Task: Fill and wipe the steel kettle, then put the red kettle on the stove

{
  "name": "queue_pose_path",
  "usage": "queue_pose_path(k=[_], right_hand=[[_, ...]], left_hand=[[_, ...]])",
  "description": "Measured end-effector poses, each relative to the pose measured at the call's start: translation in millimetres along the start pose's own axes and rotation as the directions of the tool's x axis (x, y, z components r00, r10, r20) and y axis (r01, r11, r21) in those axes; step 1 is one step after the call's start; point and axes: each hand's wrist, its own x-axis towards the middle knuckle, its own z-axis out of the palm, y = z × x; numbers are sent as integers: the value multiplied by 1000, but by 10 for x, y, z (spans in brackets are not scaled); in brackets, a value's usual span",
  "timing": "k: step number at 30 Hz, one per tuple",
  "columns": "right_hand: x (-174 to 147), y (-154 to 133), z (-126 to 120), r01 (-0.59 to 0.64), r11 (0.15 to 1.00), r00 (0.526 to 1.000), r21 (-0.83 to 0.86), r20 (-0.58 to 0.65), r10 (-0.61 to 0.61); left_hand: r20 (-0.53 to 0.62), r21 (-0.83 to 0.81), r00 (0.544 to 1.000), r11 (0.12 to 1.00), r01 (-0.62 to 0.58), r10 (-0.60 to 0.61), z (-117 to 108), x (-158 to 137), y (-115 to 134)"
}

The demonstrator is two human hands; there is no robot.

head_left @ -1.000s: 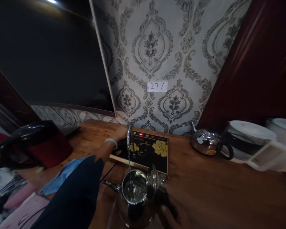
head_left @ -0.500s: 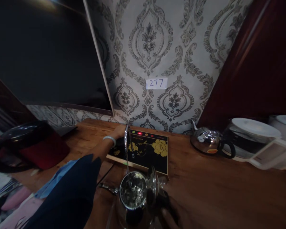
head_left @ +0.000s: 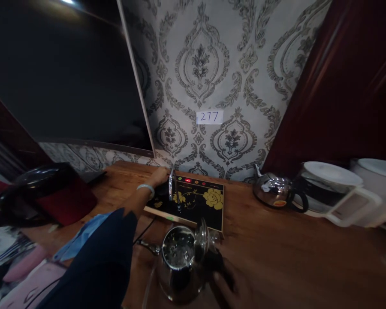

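A shiny metal kettle (head_left: 180,283) stands near me with its lid (head_left: 201,240) tipped up on the handle side. Water (head_left: 180,253) shows inside it. My right hand (head_left: 233,283) is closed around its dark handle; the fingers are dim. My left hand (head_left: 160,176) reaches to the back left of a black panel with gold flowers (head_left: 199,210), beside the curved chrome faucet (head_left: 171,184). Its fingertips are hidden, so I cannot make out what they touch. A red display and small coloured buttons are lit on the panel's back edge.
On the right stand a second metal kettle (head_left: 273,191) and white-lidded pitchers (head_left: 331,193). A red and black electric kettle (head_left: 61,193) is at the left, near a blue cloth (head_left: 80,234). A large screen (head_left: 70,77) hangs over the wooden counter (head_left: 309,253).
The thin stream that fell from the faucet into the kettle no longer shows. Both hands stay in about the same places, and the view has shifted slightly.
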Motion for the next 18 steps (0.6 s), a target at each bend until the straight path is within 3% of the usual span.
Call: queue_pose_path(k=[5, 10, 14, 18], right_hand=[[3, -244, -58, 42, 999, 996, 34, 76, -45], [-5, -174, -44, 39, 998, 997, 40, 64, -42], [0, -147, -31, 50, 996, 997, 75, 59, -55], [13, -166, -33, 97, 993, 993, 60, 56, -100]], left_hand=[[35, 29, 996, 996, 80, -81, -464, -326, -22], [-29, 22, 978, 978, 206, -205, -849, -1011, -174], [9, 120, 940, 934, 336, -340, -1010, -1739, -265], [7, 284, 910, 873, 396, -415, -989, -2386, -213]])
